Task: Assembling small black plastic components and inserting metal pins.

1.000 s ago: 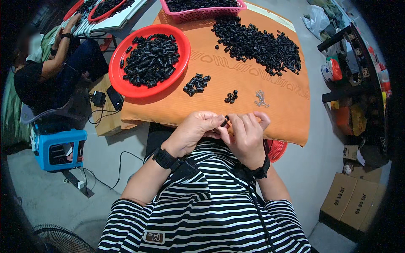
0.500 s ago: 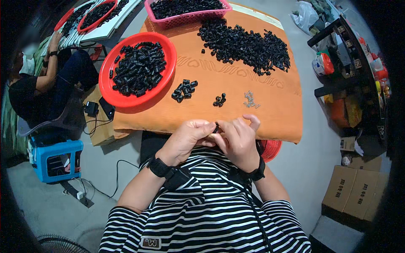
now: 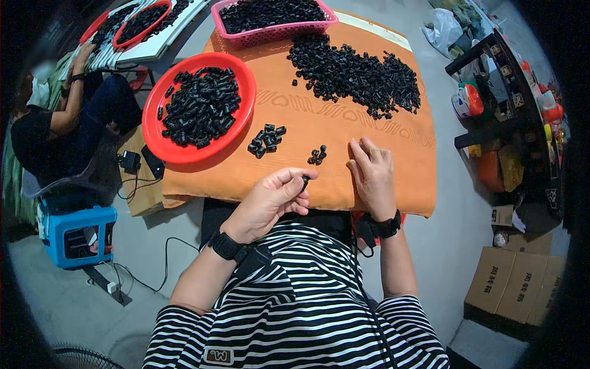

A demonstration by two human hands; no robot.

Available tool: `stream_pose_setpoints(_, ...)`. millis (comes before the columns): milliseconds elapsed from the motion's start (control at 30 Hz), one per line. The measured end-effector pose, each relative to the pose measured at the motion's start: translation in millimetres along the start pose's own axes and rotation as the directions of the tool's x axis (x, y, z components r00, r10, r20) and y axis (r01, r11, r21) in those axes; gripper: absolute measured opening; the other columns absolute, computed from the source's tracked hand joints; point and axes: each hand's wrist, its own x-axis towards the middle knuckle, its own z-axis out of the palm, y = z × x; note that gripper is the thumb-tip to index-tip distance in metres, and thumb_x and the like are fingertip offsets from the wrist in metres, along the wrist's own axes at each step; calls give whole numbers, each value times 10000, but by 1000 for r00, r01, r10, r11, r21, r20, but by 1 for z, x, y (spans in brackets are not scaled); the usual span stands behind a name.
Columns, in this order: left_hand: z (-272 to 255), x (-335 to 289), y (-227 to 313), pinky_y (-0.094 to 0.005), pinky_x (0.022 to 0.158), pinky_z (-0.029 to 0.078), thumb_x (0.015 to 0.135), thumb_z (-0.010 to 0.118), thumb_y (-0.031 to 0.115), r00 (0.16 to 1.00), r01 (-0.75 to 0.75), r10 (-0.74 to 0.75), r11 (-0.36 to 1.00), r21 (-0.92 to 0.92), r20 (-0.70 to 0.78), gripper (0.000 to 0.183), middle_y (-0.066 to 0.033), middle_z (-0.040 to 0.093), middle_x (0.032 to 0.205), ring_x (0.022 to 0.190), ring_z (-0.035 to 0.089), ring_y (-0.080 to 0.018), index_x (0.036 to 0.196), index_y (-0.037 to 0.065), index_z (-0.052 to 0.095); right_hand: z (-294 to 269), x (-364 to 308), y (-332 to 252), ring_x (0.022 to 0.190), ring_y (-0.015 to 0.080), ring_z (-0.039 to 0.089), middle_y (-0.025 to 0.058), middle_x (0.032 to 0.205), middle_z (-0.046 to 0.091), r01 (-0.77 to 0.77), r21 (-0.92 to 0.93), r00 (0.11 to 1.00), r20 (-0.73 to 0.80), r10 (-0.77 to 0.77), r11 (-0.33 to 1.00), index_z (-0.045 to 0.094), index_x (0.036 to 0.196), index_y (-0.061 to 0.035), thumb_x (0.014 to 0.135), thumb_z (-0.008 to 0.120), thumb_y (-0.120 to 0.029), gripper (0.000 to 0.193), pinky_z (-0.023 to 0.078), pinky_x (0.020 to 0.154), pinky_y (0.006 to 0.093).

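Note:
Between the thumb and fingertips of my left hand (image 3: pixel 273 197) is a small black plastic part (image 3: pixel 305 181), held upright just past the table's near edge. My right hand (image 3: pixel 373 175) rests palm down on the orange cloth, its fingers stretched and somewhat apart. It covers the spot of the small silver screws, which are hidden now. Left of it lies a little cluster of small black pieces (image 3: pixel 318 155). Further left is a group of black cylindrical parts (image 3: pixel 267 141), beside a red basin (image 3: pixel 249 117) filled with more such cylinders (image 3: pixel 200 107).
A large heap of small black pieces (image 3: pixel 356 74) spreads across the far side of the orange-covered table (image 3: pixel 295 111). Behind stands a pink basket (image 3: pixel 276 34) of black pieces. At left a person (image 3: pixel 55 123) sits by another table. A dark shelf (image 3: pixel 522 117) and cardboard boxes (image 3: pixel 510 283) stand right.
My hands have parted. The right one moved right and forward onto the screws' spot, while the left drew slightly back to the left with the black part in it.

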Motion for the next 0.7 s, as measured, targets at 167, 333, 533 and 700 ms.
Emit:
stream_pose_setpoints(167, -3, 0, -4, -242, 715, 590, 1032, 590, 339, 1000, 5, -5, 1000, -1, 11, 395, -37, 668, 886, 783, 681, -112, 1206, -15, 605, 6, 5, 4, 987, 331, 595, 136, 1105, 671, 9, 171, 998, -59, 1, 985, 699, 1150, -48, 854, 738, -53, 299, 519, 850, 405)
stream_pose_setpoints(333, -7, -1, -3, -265, 712, 615, 1045, 567, 340, 1000, 18, -17, 999, -44, 23, 392, -71, 682, 908, 809, 704, -144, 1187, -24, 603, 13, 14, 13, 891, 352, 609, 149, 909, 648, -39, 327, 995, -76, 67, 944, 667, 976, -19, 875, 696, -31, 106, 510, 789, 425)
stream_pose_setpoints(533, -14, -1, 11, -321, 751, 640, 1045, 552, 198, 994, -12, -2, 992, -124, -107, 255, -105, 683, 970, 900, 721, -192, 1174, -17, 599, 10, 18, 17, 880, 356, 619, 152, 885, 643, -56, 341, 997, -30, 71, 938, 668, 963, -23, 877, 683, -15, 88, 509, 771, 433)
stream_pose_setpoints(700, -14, -4, 27, -280, 624, 568, 1004, 617, 192, 916, -71, 154, 971, 227, -371, 150, -51, 635, 929, 751, 654, -147, 1052, 50, 610, 8, 19, 24, 868, 328, 654, 159, 915, 660, -173, 435, 984, 34, 176, 884, 696, 1026, -10, 865, 666, 37, 171, 530, 776, 394)
